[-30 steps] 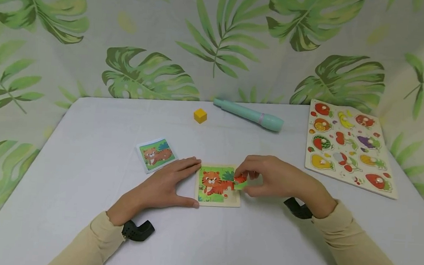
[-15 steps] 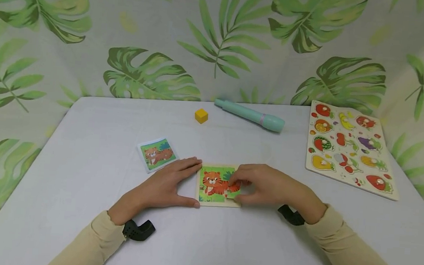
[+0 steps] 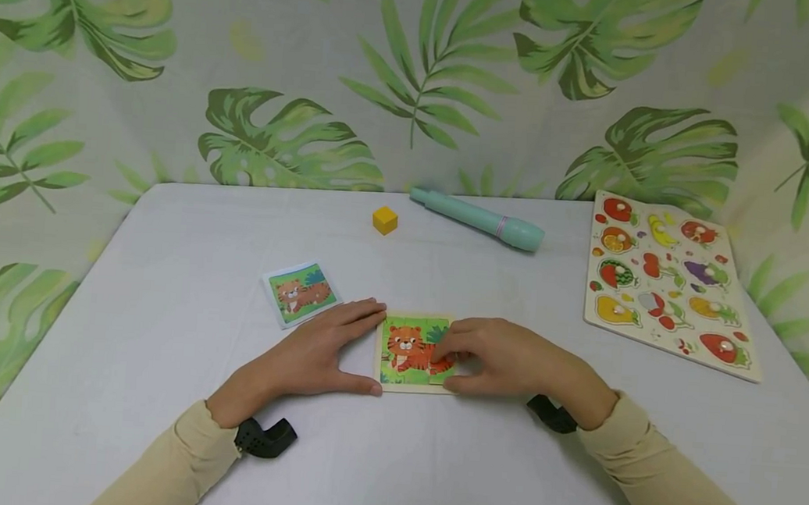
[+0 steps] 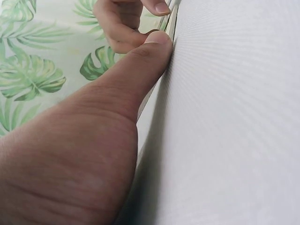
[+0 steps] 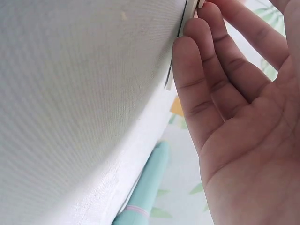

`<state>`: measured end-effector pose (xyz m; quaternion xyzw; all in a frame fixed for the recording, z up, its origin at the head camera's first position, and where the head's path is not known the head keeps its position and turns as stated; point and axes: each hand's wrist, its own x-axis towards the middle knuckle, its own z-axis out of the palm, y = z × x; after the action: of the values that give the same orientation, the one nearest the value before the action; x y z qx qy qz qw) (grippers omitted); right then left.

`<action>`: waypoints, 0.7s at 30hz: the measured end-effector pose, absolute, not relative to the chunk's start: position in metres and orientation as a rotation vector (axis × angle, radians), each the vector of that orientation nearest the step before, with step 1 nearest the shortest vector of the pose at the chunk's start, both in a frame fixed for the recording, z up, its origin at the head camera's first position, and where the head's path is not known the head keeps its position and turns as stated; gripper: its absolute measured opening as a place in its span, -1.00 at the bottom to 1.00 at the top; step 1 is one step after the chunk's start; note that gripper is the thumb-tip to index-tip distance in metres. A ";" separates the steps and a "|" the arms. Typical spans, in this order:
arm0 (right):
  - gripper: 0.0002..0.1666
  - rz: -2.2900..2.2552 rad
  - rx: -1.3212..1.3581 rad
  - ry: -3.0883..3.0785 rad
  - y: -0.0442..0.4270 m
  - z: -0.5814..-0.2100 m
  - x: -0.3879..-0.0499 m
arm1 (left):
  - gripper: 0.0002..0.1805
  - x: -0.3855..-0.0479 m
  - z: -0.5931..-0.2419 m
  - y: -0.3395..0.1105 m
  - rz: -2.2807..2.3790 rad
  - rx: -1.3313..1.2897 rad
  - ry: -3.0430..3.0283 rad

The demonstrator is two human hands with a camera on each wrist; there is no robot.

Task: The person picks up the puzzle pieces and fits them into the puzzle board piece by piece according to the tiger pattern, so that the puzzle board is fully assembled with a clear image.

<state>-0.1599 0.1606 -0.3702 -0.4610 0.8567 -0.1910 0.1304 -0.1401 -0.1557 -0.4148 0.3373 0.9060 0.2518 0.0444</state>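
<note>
A small square tiger jigsaw puzzle [image 3: 405, 350] lies in its pale wooden frame in the middle of the table. My left hand [image 3: 316, 348] rests at its left side, fingers extended and spread, fingertips and thumb touching the frame's edge. In the left wrist view, the left thumb [image 4: 140, 61] presses against that edge. Over the right side of the puzzle, my right hand [image 3: 503, 357] pinches a puzzle piece [image 3: 444, 365] with the tiger's hind part between thumb and fingers. Those fingers partly cover the piece. From the right wrist camera, the right hand's fingers [image 5: 190, 84] reach the frame's edge.
A tiger picture card [image 3: 299, 294] lies beyond the left hand. Further back are a yellow cube [image 3: 385, 220] and a mint-green tube-shaped object [image 3: 477, 218]. A fruit knob puzzle board [image 3: 670, 287] lies at the right. Leaf-patterned cloth [image 3: 417, 73] hangs behind the table.
My right hand has moved left and down with the puzzle piece, from the frame's right edge into the gap at lower right. The left hand has stayed put.
</note>
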 end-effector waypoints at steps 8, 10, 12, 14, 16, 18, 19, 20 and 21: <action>-0.72 -0.484 -1.342 2.496 0.159 -0.368 -0.159 | 0.14 -0.140 -0.414 -0.157 0.772 1.030 2.767; -0.71 -0.474 -1.348 2.501 0.159 -0.368 -0.158 | 0.14 -0.141 -0.414 -0.157 0.773 1.031 2.767; -0.70 -0.474 -1.346 2.502 0.160 -0.367 -0.158 | 0.14 -0.141 -0.414 -0.157 0.772 1.029 2.766; -0.71 -0.483 -1.348 2.501 0.160 -0.368 -0.158 | 0.14 -0.141 -0.414 -0.156 0.773 1.026 2.763; -0.73 -0.495 -1.350 2.499 0.160 -0.369 -0.157 | 0.14 -0.140 -0.414 -0.156 0.774 1.025 2.760; -0.74 -0.507 -1.353 2.499 0.161 -0.369 -0.157 | 0.13 -0.140 -0.413 -0.156 0.773 1.023 2.758; -0.74 -0.512 -1.357 2.500 0.161 -0.370 -0.157 | 0.13 -0.140 -0.413 -0.156 0.774 1.024 2.758; -0.75 -0.514 -1.361 2.501 0.161 -0.370 -0.157 | 0.13 -0.140 -0.413 -0.156 0.774 1.025 2.758; -0.75 -0.514 -1.363 2.506 0.161 -0.370 -0.157 | 0.13 -0.140 -0.413 -0.156 0.774 1.027 2.759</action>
<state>-0.1570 0.1609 -0.3703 -0.4667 0.8582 -0.1760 0.1214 -0.1398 -0.1556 -0.4132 0.3370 0.9054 0.2538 0.0486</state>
